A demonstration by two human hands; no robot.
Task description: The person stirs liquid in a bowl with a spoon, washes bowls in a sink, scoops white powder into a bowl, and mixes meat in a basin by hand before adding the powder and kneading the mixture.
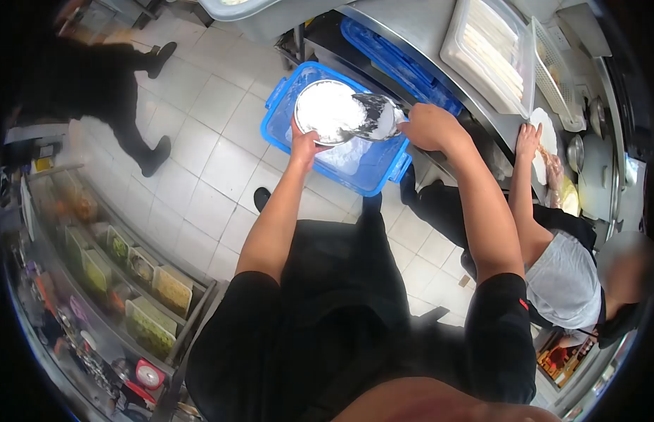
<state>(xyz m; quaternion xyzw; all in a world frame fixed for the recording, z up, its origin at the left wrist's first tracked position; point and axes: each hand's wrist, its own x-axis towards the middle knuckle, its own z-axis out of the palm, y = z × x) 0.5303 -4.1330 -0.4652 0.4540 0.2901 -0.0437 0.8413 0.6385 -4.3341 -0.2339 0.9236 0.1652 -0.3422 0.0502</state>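
My left hand grips the rim of a round bowl heaped with white powder. In my right hand is the handle end of a metal scoop, dusted with powder, its mouth at the bowl's right side. Both are above a blue plastic tub on the tiled floor, with more white powder in its bottom.
A co-worker at the right handles food on a white sheet. Another person's legs are at upper left. Steel counter with a container of pale sticks; ingredient trays at lower left.
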